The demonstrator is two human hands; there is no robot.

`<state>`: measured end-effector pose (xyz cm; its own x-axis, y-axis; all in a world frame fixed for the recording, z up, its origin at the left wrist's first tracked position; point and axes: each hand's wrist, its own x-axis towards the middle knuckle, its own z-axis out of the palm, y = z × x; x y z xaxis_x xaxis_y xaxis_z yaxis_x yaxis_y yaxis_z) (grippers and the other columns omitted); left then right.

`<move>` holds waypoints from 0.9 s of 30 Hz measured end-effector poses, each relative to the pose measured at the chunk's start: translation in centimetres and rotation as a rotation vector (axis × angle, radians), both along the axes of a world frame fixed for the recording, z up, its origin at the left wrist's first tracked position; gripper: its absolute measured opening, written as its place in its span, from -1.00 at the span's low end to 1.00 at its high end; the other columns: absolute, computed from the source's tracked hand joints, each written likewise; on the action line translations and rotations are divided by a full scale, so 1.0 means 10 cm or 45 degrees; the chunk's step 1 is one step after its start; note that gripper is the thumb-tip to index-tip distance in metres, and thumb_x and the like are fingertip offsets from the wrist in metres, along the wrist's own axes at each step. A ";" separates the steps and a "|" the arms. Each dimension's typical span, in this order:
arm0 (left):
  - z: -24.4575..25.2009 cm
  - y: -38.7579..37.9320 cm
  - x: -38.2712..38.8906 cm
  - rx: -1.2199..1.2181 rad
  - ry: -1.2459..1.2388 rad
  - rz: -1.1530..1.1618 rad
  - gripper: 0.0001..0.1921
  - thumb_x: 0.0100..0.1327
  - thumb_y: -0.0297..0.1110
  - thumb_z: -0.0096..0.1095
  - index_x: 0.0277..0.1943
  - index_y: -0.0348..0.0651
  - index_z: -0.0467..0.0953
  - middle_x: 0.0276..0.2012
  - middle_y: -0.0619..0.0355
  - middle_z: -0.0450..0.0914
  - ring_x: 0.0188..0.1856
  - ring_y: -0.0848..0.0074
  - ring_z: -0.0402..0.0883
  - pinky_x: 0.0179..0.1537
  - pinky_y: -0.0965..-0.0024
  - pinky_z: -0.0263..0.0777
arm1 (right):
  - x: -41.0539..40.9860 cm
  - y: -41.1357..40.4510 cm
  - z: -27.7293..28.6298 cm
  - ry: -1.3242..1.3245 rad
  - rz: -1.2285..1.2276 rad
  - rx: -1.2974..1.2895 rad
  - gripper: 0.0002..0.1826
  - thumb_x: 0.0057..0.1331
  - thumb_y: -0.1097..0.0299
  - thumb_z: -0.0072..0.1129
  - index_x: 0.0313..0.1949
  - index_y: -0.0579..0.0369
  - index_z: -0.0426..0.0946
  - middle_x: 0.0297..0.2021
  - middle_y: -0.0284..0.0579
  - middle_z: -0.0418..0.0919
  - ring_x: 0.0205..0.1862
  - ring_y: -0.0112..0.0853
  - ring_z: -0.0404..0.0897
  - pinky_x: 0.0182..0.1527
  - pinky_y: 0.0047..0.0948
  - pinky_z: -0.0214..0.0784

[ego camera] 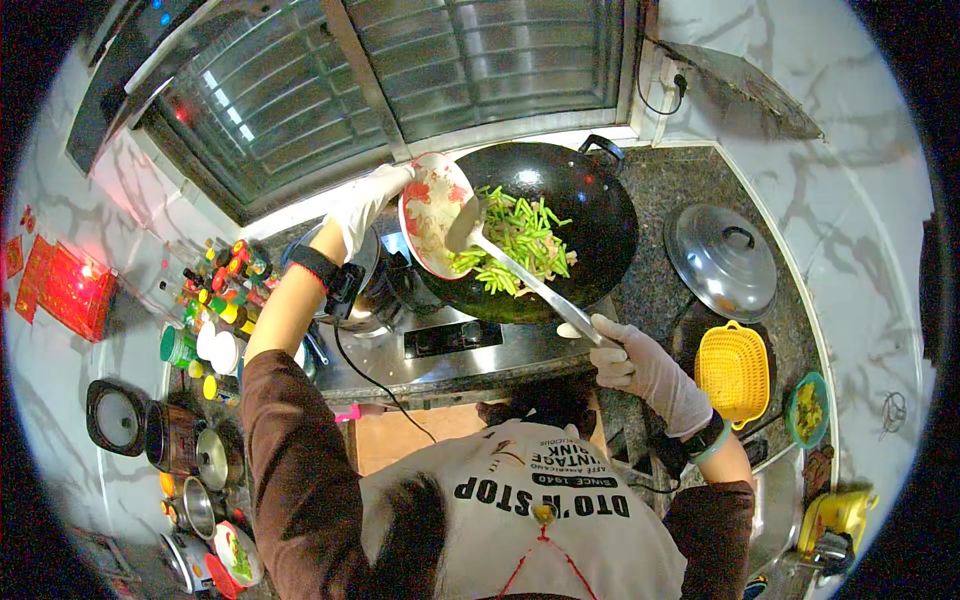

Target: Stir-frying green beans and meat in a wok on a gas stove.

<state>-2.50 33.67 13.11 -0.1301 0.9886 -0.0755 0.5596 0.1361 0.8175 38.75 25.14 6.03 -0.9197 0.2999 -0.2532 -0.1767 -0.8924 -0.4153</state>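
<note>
My left hand [375, 196], in a pale glove, grips the rim of a white bowl with red markings [429, 196]. The bowl is tilted over the left side of a large black wok [600, 247]. Chopped green beans [529, 232] with bits of what looks like meat lie in the wok beside the bowl's lower edge. In my right hand [637, 360], also gloved, is the handle of a metal ladle [540, 289]. The ladle's head reaches to the inside of the bowl, near the beans. The wok stands on a gas stove [375, 360].
Right of the wok are a domed metal lid [720, 259], a yellow plastic basket [733, 375] and a teal bowl of food [808, 412]. Sauce bottles and jars [225, 300] crowd the left side. A metal pot [367, 300] stands left of the wok. A black cable [375, 382] hangs from my left wrist.
</note>
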 end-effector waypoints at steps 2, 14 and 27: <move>0.01 -0.02 0.01 -0.017 -0.078 -0.014 -0.69 0.05 -0.28 -0.09 -0.27 -0.32 0.50 -0.35 0.08 0.55 -0.29 0.47 0.50 -0.22 0.43 0.33 | 0.06 -0.02 -0.02 -0.045 0.002 -0.007 -0.60 0.29 0.11 -0.29 -0.04 0.13 0.28 -0.81 -0.51 0.10 -0.85 -0.71 0.05 -0.81 -0.73 -0.11; 0.04 -0.15 0.05 0.048 -0.105 0.011 -0.68 0.10 -0.19 -0.09 -0.18 -0.21 0.43 -0.35 0.15 0.52 -0.33 0.53 0.50 -0.32 0.49 0.39 | 0.08 -0.02 0.25 -0.163 -0.151 0.105 -0.60 0.30 0.13 -0.34 -0.02 0.14 0.25 -0.83 -0.55 0.04 -0.86 -0.73 0.02 -0.81 -0.76 -0.12; 0.48 -0.69 0.48 0.148 0.046 -0.015 -0.69 0.20 -0.17 -0.12 -0.21 -0.24 0.42 -0.28 0.13 0.43 -0.21 0.52 0.38 -0.14 0.48 0.24 | 0.31 -0.14 0.16 -0.070 -0.135 -0.059 -0.57 0.31 0.13 -0.37 0.05 0.14 0.18 -0.83 -0.51 0.03 -0.85 -0.71 0.02 -0.79 -0.73 -0.09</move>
<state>2.29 26.75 17.87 -0.1187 0.9919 0.0446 0.5901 0.0343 0.8066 41.82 23.74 7.60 -0.8678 0.3816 -0.3182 -0.2491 -0.8883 -0.3859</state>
